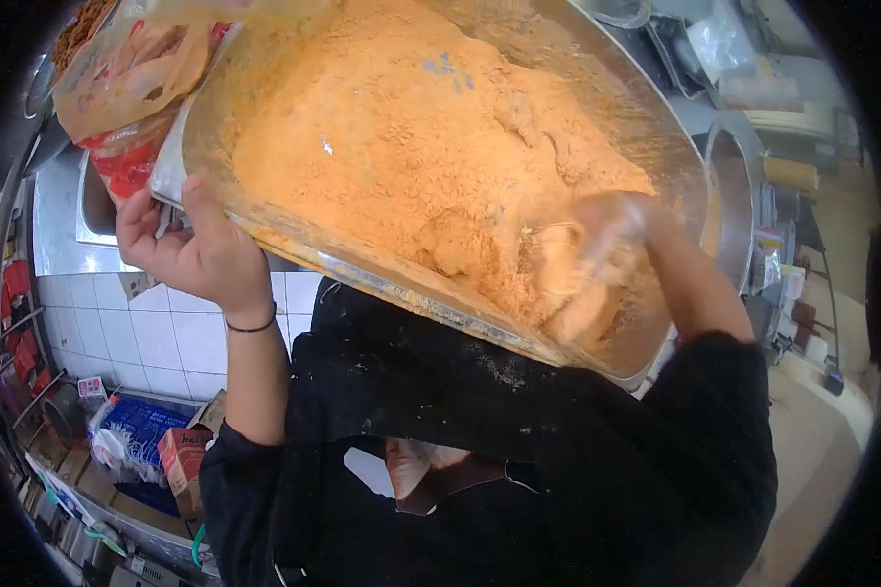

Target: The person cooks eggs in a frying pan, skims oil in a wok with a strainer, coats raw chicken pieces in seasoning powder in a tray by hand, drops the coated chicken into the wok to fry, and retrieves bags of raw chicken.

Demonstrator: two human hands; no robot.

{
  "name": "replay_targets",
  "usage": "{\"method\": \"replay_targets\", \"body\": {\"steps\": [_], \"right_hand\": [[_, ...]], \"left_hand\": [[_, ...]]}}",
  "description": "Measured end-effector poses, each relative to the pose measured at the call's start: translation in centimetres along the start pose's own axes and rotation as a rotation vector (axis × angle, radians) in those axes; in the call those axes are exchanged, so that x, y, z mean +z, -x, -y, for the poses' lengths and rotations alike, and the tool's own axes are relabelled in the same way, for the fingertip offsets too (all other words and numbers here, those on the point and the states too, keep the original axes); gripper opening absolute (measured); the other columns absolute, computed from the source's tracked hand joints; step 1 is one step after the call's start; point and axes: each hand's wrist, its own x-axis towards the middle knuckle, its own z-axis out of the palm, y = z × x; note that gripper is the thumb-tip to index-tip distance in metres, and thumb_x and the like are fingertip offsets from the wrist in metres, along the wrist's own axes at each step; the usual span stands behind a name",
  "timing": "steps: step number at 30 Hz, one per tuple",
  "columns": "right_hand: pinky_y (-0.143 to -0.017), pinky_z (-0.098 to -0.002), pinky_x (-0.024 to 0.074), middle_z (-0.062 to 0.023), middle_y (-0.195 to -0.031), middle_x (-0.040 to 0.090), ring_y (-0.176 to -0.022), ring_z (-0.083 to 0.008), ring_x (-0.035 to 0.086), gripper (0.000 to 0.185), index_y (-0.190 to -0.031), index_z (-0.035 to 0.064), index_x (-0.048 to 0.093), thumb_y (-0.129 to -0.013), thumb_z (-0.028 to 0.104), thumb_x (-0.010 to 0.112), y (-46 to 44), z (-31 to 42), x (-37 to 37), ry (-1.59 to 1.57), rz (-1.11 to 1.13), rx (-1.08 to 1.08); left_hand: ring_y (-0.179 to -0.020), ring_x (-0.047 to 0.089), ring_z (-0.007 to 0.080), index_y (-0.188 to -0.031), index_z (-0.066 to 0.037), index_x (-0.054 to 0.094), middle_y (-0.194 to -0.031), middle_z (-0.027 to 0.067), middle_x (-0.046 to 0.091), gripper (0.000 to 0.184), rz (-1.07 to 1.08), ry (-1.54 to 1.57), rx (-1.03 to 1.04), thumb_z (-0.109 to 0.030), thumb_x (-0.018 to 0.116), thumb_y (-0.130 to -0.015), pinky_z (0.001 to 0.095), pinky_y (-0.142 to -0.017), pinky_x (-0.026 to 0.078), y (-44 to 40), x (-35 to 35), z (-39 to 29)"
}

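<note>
A large, deep metal tray (392,286) sits tilted in front of me, filled with orange-tinted powder (392,127) that looks like seasoned flour. At its near left corner my left hand (191,245) grips the rim, thumb on top and fingers curled beneath. Down in the powder at the tray's right end is my right hand (612,230), smeared by motion. Something pale and powder-coated (563,259) shows at its fingers, too blurred to name. Whether those fingers are closed on it cannot be made out.
Beyond the left corner lies a plastic bag (132,93) with red and pale contents. A round metal bowl (729,186) stands right of the tray. Below left are a blue package (142,435) and a red-brown box (181,455) beside white wall tiles (166,338).
</note>
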Motion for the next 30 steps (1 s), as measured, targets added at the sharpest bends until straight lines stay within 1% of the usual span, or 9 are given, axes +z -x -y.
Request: {"method": "replay_targets", "body": {"steps": [4,8,10,13,16,22,24,26,30], "right_hand": [[-0.075,-0.0331,0.0426,-0.0138,-0.093,0.059,-0.088,-0.0202,0.054,0.045,-0.101,0.0045,0.057,-0.074,0.041,0.054,3.4,1.6,-0.6,0.239,-0.714,0.076],[-0.068,-0.0372,0.0426,-0.0147,-0.079,0.06,-0.072,-0.0229,0.055,0.056,-0.081,0.0041,0.061,-0.081,0.053,0.034,-7.4,0.9,-5.8,0.407,-1.386,0.093],[-0.065,-0.0389,0.0424,-0.0164,-0.072,0.059,-0.066,-0.0262,0.054,0.056,-0.073,0.0026,0.06,-0.082,0.051,0.034,-9.4,5.4,-2.7,0.464,-1.167,-0.004],[-0.063,-0.0382,0.043,-0.0192,-0.068,0.055,-0.062,-0.0298,0.055,0.053,-0.07,-0.0011,0.055,-0.083,0.047,0.036,-7.0,9.6,0.4,0.621,-0.514,-0.167],[-0.067,-0.0402,0.0435,-0.0179,-0.081,0.059,-0.072,-0.0294,0.056,0.05,-0.078,0.0023,0.06,-0.082,0.046,0.037,-10.4,11.1,0.4,0.677,-0.494,-0.247],[-0.067,-0.0379,0.0452,-0.0133,-0.084,0.061,-0.076,-0.0262,0.056,0.043,-0.078,0.0054,0.061,-0.084,0.038,0.034,-5.2,5.1,4.5,1.132,-0.14,0.154],[-0.068,-0.0362,0.0451,-0.0132,-0.083,0.061,-0.077,-0.0248,0.056,0.04,-0.077,0.005,0.062,-0.083,0.038,0.04,0.3,5.7,4.6,0.907,-0.284,0.366],[-0.063,-0.0329,0.0455,-0.0137,-0.084,0.061,-0.071,-0.0222,0.057,0.044,-0.078,0.0039,0.063,-0.08,0.044,0.045,2.5,-1.2,3.0,0.302,-0.852,-0.056],[-0.055,-0.0289,0.0448,-0.0164,-0.091,0.06,-0.061,-0.0176,0.057,0.055,-0.097,0.0059,0.061,-0.077,0.055,0.045,1.4,-6.9,1.8,0.25,-1.054,0.364]], "left_hand": [[-0.088,0.048,0.0142,-0.105,-0.001,0.033,-0.097,0.0102,0.046,0.034,-0.033,0.017,-0.271,-0.01,0.054,-0.08,0.0258,-0.077,0.04,2.0,-0.1,-2.1],[-0.088,0.048,0.0141,-0.106,0.0,0.031,-0.099,0.0109,0.047,0.034,0.042,0.112,-0.398,-0.017,0.051,-0.084,0.0264,-0.077,0.04,3.7,-0.1,-2.1],[-0.086,0.049,0.0146,-0.106,0.0,0.03,-0.099,0.0119,0.048,0.034,0.067,0.089,-0.368,-0.016,0.051,-0.084,0.0273,-0.076,0.042,3.6,-0.3,-1.6],[-0.085,0.05,0.0151,-0.106,0.0,0.03,-0.098,0.0122,0.049,0.034,0.055,0.026,-0.316,-0.014,0.051,-0.083,0.0279,-0.075,0.043,3.4,-0.2,-1.4],[-0.085,0.05,0.0154,-0.105,0.0,0.031,-0.097,0.0124,0.049,0.033,0.038,0.079,-0.317,-0.013,0.052,-0.082,0.0279,-0.075,0.043,3.3,-0.1,-1.3],[-0.082,0.047,0.0136,-0.103,0.001,0.033,-0.093,0.011,0.047,0.032,0.04,0.072,-0.323,-0.011,0.052,-0.08,0.0262,-0.073,0.041,3.0,0.0,-1.7],[-0.083,0.046,0.0125,-0.103,0.001,0.032,-0.091,0.0106,0.047,0.031,0.053,0.071,-0.31,-0.01,0.051,-0.08,0.0254,-0.073,0.04,3.0,-0.1,-1.5],[-0.084,0.046,0.0129,-0.102,0.001,0.033,-0.092,0.0102,0.047,0.03,0.046,0.105,-0.341,-0.013,0.05,-0.082,0.0263,-0.074,0.04,3.2,0.2,-1.9],[-0.094,0.048,0.0183,-0.106,-0.001,0.035,-0.101,0.0114,0.049,0.033,0.139,0.282,-0.64,-0.023,0.047,-0.084,0.0314,-0.082,0.039,4.1,-1.0,-2.3]]}}
